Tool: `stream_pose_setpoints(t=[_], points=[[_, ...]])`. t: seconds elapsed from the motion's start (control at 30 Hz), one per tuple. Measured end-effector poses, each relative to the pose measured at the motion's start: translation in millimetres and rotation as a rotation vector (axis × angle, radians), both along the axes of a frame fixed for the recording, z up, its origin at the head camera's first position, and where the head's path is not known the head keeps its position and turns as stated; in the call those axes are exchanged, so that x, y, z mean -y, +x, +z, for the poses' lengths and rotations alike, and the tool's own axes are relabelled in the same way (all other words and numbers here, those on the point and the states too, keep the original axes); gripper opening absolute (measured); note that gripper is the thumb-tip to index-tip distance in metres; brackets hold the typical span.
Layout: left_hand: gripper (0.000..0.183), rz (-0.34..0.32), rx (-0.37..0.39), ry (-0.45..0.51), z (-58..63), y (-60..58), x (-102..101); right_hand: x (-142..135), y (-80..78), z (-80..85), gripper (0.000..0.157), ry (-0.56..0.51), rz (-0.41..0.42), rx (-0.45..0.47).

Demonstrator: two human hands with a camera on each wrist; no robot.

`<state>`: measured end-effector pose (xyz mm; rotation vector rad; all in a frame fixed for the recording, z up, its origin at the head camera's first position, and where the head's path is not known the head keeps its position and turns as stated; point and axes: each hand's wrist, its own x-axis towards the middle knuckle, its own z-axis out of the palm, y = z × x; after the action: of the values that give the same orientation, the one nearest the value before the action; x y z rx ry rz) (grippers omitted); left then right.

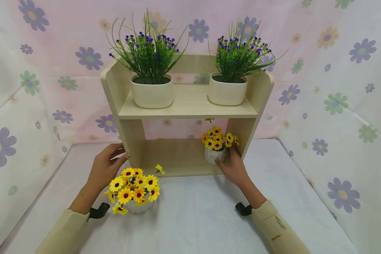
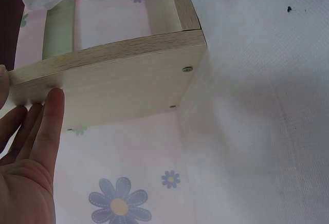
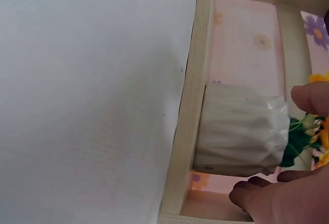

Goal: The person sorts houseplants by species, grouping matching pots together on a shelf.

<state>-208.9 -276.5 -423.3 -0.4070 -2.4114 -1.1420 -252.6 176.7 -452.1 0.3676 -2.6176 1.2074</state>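
My left hand [image 1: 106, 164] is at the left side of a light wooden shelf [image 1: 187, 112]. Its straight fingers touch the outer face of the side panel [image 2: 118, 85], thumb by the front edge. On the lower board at the right stands a white ridged pot [image 3: 241, 130] of small yellow flowers [image 1: 216, 138]. Around this pot is my right hand [image 1: 235, 169], its thumb and fingers spread on either side, with a gap between them and the pot in the right wrist view. A second flowerpot [image 1: 140, 206] with yellow flowers [image 1: 134, 187] sits on the table before my left hand.
Two cream oval planters [image 1: 152, 94] with grass and purple flowers stand on the upper board, one at each side. The shelf rests on a white-covered table [image 1: 197, 215]. A flower-patterned cloth [image 1: 324, 116] hangs behind and at both sides.
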Motion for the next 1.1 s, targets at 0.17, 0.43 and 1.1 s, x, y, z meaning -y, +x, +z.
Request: stream_pose_setpoints(t=[0.17, 0.43, 1.1], points=[[0.047, -0.005, 0.0, 0.003, -0.9, 0.0, 0, -1, 12.2, 4.6, 0.074, 0.013, 0.003, -0.038], [0.047, -0.004, 0.002, 0.004, 0.2, -0.4, 1, 5, 32.1, 9.8, 0.064, -0.024, 0.015, -0.007], [0.048, 0.0, 0.013, -0.003, 2.2, 0.7, 1, 57, 62.6, 1.3, 0.071, -0.033, 0.307, 0.076]])
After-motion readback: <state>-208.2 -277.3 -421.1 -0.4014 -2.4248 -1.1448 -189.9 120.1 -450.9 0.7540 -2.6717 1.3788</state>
